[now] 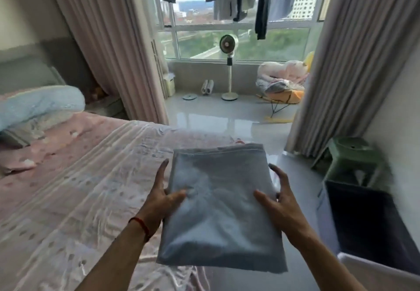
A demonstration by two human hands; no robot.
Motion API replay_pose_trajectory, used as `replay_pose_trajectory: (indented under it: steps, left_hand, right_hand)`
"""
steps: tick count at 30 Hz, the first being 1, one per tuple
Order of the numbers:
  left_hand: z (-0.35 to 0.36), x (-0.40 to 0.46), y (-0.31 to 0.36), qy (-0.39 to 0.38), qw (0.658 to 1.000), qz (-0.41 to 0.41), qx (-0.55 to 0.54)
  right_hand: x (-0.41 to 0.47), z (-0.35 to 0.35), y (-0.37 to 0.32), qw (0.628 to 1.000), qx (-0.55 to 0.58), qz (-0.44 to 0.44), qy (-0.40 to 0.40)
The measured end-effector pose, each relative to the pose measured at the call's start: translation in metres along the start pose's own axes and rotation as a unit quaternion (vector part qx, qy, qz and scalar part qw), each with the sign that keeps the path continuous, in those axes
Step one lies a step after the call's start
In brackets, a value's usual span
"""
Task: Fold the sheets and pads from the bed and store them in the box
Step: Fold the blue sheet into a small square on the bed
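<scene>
Folded grey sheet [221,209], held flat in the air over the bed's [75,177] right edge. Left hand [162,196] grips its left side, thumb on top; right hand [276,202] grips its right side, thumb on top, fingers curled round the edge. Dark box [372,229] stands on the floor at right.

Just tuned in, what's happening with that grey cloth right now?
A person holds a folded grey sheet between both hands: the left hand grips its left edge, the right hand its right edge. It is lifted over the bed's corner. The dark box stands to the right, nothing visible inside.
</scene>
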State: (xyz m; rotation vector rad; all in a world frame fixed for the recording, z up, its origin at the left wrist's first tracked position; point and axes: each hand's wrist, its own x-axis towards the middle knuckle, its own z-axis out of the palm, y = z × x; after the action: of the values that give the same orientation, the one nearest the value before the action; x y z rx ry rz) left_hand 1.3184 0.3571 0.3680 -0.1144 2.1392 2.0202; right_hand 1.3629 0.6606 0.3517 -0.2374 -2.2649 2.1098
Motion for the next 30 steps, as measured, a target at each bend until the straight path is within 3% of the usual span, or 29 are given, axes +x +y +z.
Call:
replay_pose_trajectory:
  steps: [4,11,22,30]
  left_hand:
    - [0.114,0.057,0.028,-0.106,0.994,0.022,0.005]
    - [0.318,0.142,0.043,-0.295,0.953,-0.006,0.065]
    - [0.511,0.28,0.033,-0.472,0.874,-0.057,0.102]
    - [0.588,0.411,0.048,-0.572,0.796,-0.097,0.173]
  right_hand:
    - [0.015,-0.11,0.006,0.998,-0.038,-0.029,0.037]
    - [-0.006,-0.262,0.05,0.97,0.006,-0.002,0.241]
    - [0.047,-0.353,0.093,0.886,-0.058,0.045,0.457]
    - [0.151,-0.337,0.117,0.824,-0.022,0.119,0.553]
